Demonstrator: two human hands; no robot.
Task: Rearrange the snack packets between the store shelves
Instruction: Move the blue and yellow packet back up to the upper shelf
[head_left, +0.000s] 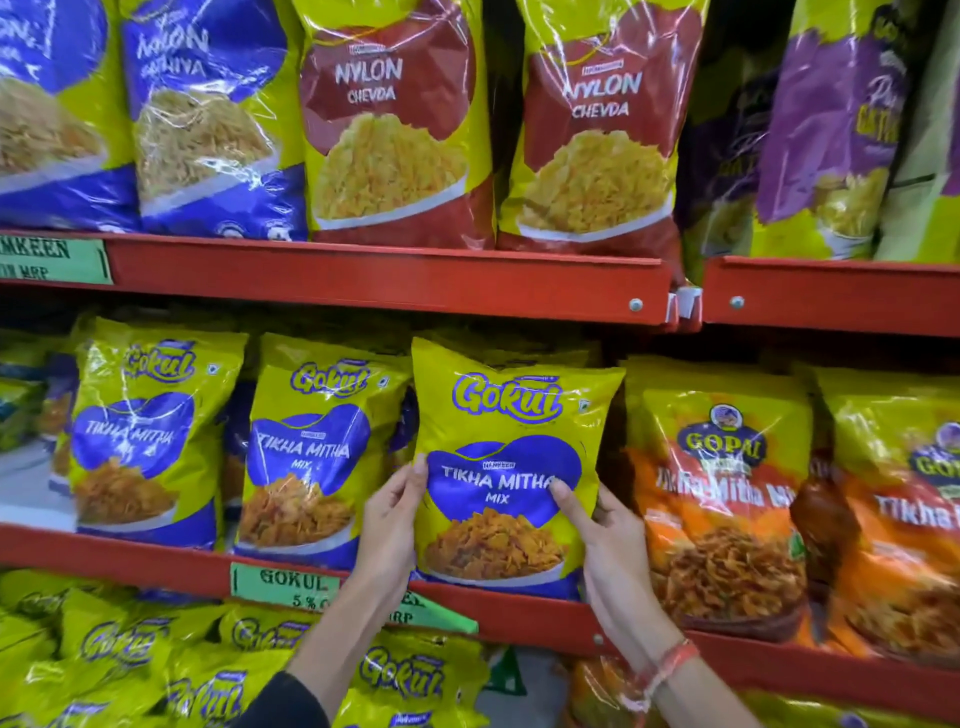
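Note:
A yellow-green Gokul Tikha Mitha Mix packet (506, 457) stands upright at the front of the middle shelf (156, 558). My left hand (389, 525) grips its left edge, thumb on the front. My right hand (608, 545) grips its right edge, with a finger across the blue label. Two more matching Gokul packets (306, 457) stand to its left on the same shelf. Several Gokul packets (130, 649) lie on the shelf below.
Orange Gopal packets (727, 499) stand right of the held packet. The top shelf (395, 275) carries red Nylon Chevda packets (395, 119), blue packets (208, 119) and purple ones (831, 119). Green price labels (280, 584) hang on the red shelf edges.

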